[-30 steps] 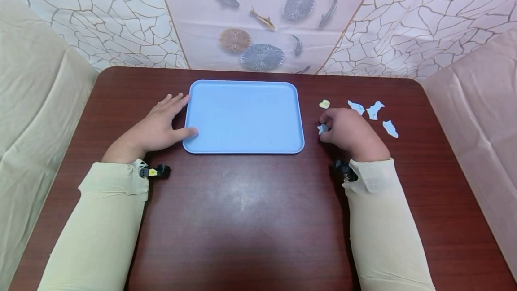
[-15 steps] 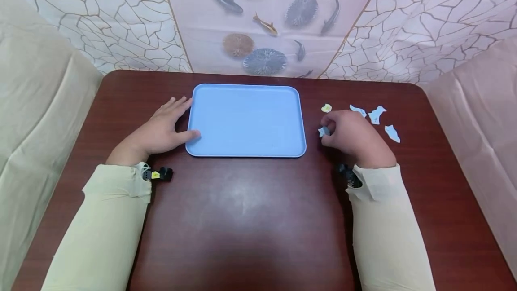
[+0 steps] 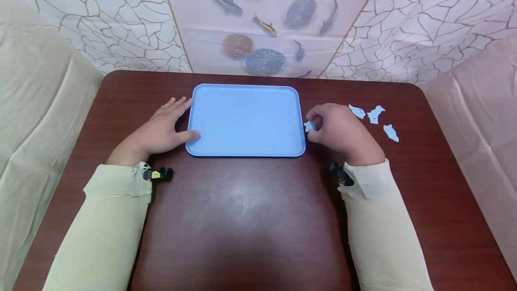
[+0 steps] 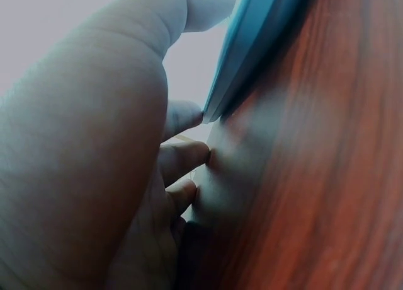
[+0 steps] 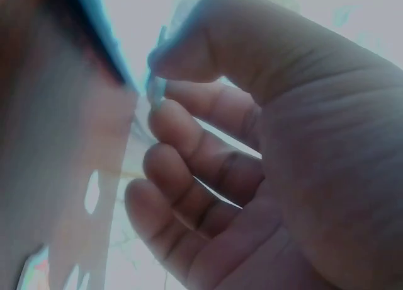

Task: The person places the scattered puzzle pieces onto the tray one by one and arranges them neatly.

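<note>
A light blue rectangular tray [image 3: 246, 120] lies on the dark wooden table. My left hand [image 3: 157, 131] rests at its left side, fingers spread, with the thumb over the rim. In the left wrist view, an index fingertip meets the tray's edge [image 4: 242, 57]. Just off the tray's right rim, my right hand [image 3: 341, 129] pinches a small, jagged, pale blue piece [image 3: 309, 125] between thumb and fingers. Seen from the right wrist, this flat thin piece [image 5: 156, 88] stands nearly edge-on, partly hidden by the thumb.
Right of that hand lie more flat irregular pieces: one near the knuckles [image 3: 357, 111], a forked one [image 3: 375, 114] and a pointed one [image 3: 390, 133]. A patterned cloth [image 3: 299, 35] hangs behind the table's back edge [image 3: 363, 81].
My right hand has moved left with the pinched piece, toward the tray's right rim, and now covers the small yellow piece. My left hand stays on the tray. The head view has tilted slightly.
</note>
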The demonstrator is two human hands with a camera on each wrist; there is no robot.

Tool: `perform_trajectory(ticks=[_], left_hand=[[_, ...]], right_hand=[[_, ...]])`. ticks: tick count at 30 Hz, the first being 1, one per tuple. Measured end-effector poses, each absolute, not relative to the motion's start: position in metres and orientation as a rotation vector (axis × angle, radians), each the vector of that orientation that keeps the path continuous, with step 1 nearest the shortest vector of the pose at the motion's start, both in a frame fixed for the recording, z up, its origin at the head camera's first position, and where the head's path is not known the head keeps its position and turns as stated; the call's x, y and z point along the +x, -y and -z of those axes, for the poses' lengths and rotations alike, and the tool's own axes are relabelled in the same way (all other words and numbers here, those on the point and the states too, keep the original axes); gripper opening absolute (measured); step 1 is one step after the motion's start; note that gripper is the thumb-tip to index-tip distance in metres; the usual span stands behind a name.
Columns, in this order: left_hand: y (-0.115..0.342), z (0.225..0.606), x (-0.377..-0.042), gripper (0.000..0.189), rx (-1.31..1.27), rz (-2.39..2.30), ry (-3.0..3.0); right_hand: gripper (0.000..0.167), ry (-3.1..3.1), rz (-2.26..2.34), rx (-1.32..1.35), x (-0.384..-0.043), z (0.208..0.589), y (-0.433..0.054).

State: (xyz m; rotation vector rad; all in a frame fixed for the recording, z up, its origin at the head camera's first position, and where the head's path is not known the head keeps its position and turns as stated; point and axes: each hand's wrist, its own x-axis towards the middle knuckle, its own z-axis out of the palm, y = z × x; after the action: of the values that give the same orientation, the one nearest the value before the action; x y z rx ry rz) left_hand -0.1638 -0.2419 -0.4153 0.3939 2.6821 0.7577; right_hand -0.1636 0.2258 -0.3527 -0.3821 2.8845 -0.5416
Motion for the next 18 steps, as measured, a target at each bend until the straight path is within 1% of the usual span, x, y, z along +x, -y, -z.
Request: perform_trajectory(ticks=[4, 12, 18], left_hand=[[0.242, 0.417, -0.165, 0.103, 0.393, -0.75, -2.684], [0.246, 0.419, -0.164, 0.1, 0.384, -0.761, -2.686], [0.245, 0.42, -0.167, 0.098, 0.405, -0.763, -2.688]], right_hand=[[0.028, -2.911, 0.581, -0.433, -0.168, 0.351, -0.216], [0.031, -2.897, 0.582, -0.511, -0.185, 0.352, -0.183], [0.03, -2.883, 0.568, -0.641, -0.197, 0.355, -0.16]])
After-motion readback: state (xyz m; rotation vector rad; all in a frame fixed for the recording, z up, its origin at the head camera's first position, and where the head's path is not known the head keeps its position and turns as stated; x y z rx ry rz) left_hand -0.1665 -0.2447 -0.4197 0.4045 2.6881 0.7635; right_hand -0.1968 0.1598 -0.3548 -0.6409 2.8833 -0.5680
